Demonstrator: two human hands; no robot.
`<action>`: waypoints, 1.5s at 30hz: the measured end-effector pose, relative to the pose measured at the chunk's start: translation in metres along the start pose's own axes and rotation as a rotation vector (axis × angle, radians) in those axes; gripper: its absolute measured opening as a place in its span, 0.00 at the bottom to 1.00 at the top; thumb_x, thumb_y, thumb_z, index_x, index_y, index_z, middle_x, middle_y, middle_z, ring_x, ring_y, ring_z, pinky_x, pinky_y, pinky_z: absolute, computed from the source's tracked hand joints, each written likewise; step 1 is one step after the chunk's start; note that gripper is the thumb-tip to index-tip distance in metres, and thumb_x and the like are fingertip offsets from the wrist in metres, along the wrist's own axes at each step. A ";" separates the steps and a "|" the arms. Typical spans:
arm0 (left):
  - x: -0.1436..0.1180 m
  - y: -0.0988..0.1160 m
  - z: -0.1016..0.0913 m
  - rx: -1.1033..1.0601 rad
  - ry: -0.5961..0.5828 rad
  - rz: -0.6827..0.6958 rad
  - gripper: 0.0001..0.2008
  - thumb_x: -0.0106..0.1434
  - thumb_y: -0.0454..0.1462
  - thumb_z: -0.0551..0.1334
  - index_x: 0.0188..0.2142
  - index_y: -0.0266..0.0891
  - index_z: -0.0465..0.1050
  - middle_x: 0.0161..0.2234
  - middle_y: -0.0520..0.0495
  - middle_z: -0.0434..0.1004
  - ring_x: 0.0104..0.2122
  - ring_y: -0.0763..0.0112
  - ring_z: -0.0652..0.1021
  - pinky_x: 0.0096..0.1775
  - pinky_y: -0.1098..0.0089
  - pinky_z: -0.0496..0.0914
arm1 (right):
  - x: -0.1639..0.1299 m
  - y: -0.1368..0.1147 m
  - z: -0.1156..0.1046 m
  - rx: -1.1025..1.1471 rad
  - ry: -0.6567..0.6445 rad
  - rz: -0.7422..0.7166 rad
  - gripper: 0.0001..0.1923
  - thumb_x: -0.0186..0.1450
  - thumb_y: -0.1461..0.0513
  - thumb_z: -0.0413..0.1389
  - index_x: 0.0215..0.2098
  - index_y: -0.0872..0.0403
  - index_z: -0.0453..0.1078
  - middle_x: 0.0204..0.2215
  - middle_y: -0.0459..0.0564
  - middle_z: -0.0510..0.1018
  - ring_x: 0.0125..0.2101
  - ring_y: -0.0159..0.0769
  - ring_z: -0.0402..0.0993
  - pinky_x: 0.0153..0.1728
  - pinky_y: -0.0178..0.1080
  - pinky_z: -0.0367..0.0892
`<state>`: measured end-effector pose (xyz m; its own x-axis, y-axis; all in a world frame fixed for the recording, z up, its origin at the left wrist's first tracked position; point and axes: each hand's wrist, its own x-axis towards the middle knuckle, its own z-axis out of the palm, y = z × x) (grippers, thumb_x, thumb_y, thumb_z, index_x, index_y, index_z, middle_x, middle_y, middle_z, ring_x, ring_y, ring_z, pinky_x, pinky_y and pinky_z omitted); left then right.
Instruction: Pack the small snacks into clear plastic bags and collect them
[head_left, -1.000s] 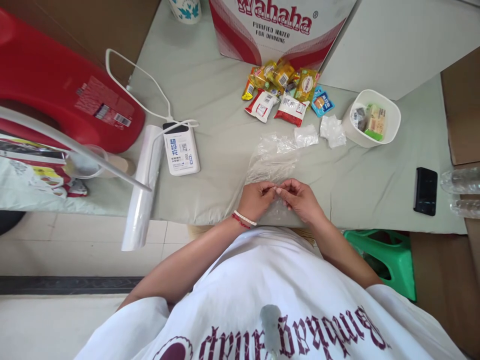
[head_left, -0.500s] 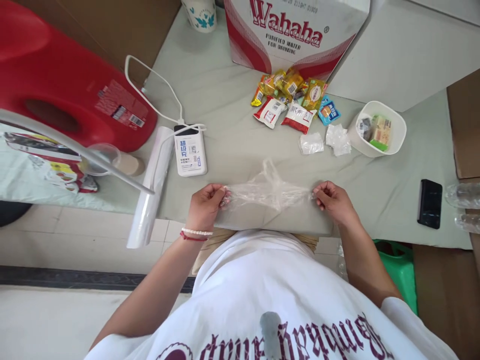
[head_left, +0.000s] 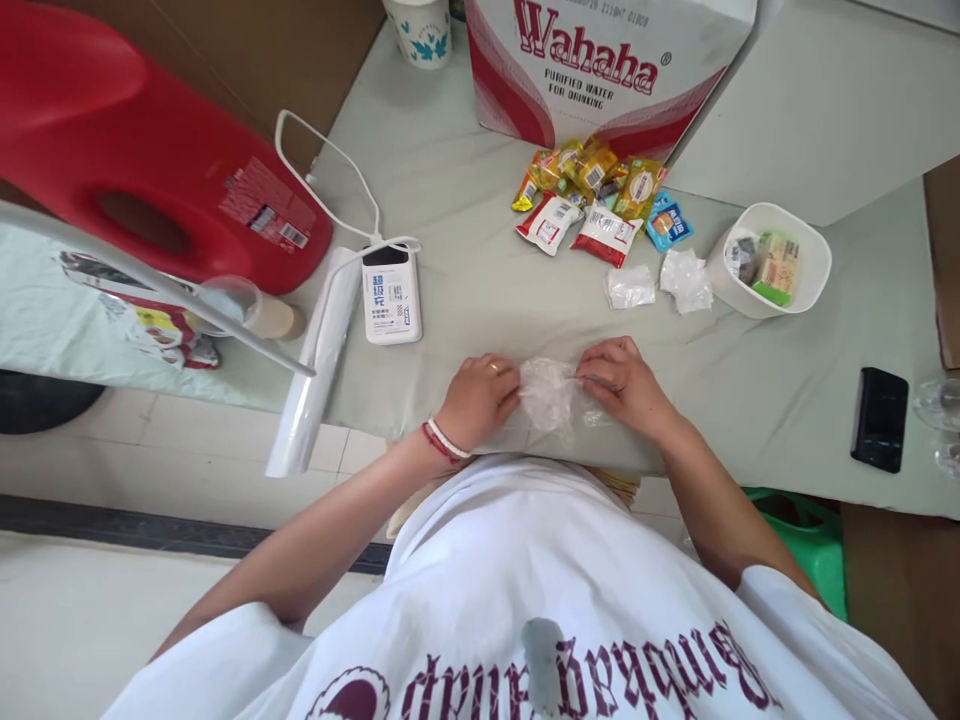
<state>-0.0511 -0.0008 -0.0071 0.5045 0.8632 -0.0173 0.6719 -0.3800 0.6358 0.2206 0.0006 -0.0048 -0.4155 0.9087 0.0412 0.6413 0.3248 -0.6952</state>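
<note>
Head view: left hand (head_left: 480,398) and right hand (head_left: 626,385) pinch the crumpled plastic bag (head_left: 549,392) between them.

Both hands hold a scrunched clear plastic bag (head_left: 550,393) at the near edge of the grey surface (head_left: 465,200). The left hand (head_left: 480,398) grips it at 9 o'clock, the right hand (head_left: 622,380) at 3 o'clock. At 12 o'clock from the bag lies a pile of snack packets (head_left: 596,200). At 2 o'clock stands a white tub (head_left: 776,262). At 10 o'clock lies a white power bank (head_left: 391,295).
</note>
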 end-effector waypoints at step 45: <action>-0.028 0.002 -0.004 0.410 0.330 -0.119 0.22 0.73 0.47 0.57 0.61 0.46 0.75 0.63 0.38 0.74 0.51 0.53 0.81 0.43 0.60 0.75 | 0.018 0.010 -0.050 -0.295 0.406 0.145 0.19 0.73 0.53 0.51 0.56 0.51 0.73 0.53 0.60 0.77 0.50 0.49 0.73 0.50 0.52 0.73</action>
<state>-0.0663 -0.0245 -0.0025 0.2589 0.9417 0.2148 0.9040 -0.3146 0.2896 0.2514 0.0332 0.0251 -0.0628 0.9592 0.2757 0.8527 0.1951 -0.4846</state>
